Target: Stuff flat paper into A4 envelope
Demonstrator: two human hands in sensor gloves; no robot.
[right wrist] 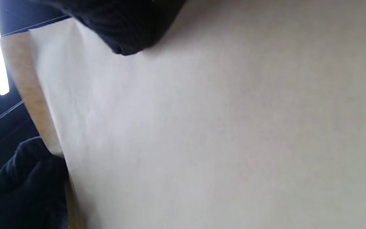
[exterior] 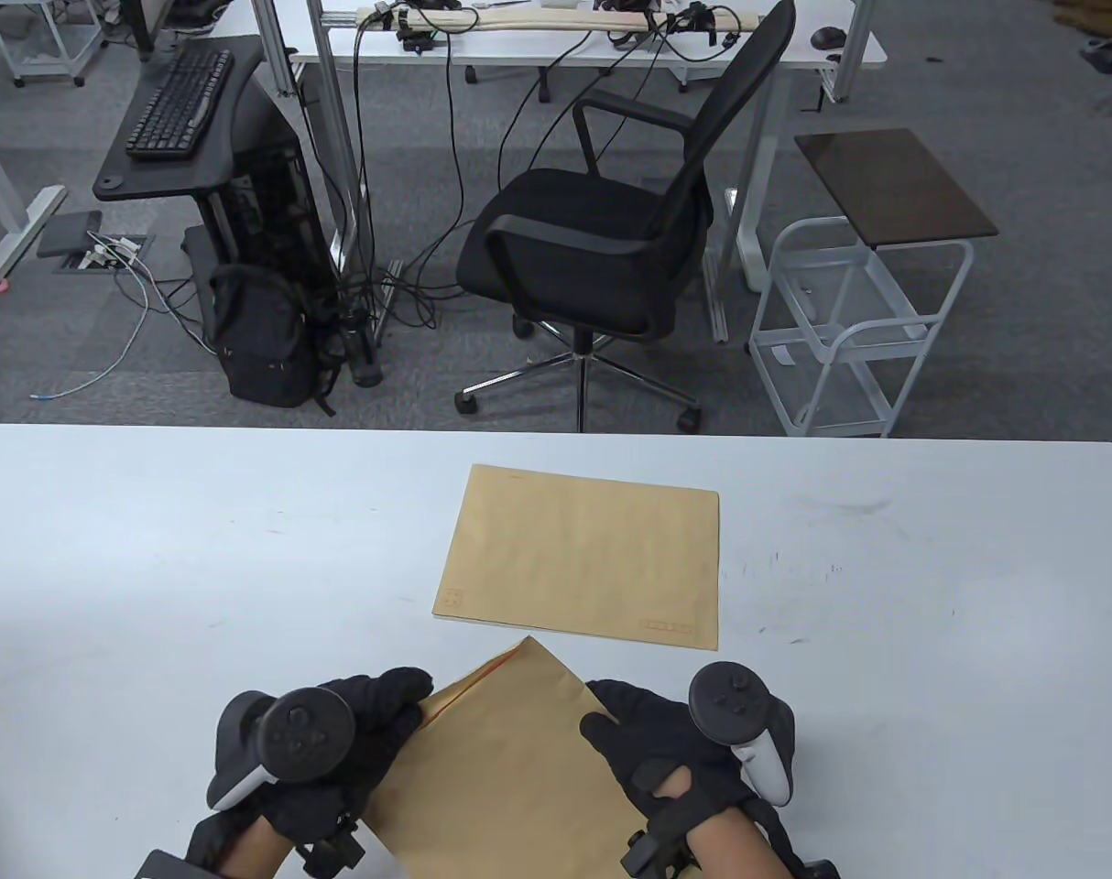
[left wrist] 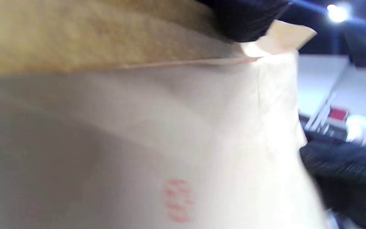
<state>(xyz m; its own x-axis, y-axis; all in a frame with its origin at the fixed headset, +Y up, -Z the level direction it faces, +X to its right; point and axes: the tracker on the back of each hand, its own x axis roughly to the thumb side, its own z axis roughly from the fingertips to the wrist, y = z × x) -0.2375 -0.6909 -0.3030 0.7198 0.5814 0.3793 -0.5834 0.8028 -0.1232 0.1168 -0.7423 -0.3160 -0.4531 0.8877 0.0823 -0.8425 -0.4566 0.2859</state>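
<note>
You hold one brown envelope (exterior: 510, 732) between your left hand (exterior: 336, 742) and right hand (exterior: 675, 742), both gripping its edges. No paper appears inserted yet, so the stuffing looks barely begun; a second envelope (exterior: 583, 554) lies flat on the tabletop (exterior: 153, 549).

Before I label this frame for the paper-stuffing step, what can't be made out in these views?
- Held envelope: its near end is cut off by the table view's bottom edge; any paper inside is hidden by its walls.
- Left hand: its grip is hidden by the tracker; the left wrist view is blurred.
- Right hand: fingers under the envelope are hidden.
- Flat envelope: its printed marks are too small to read.
</note>
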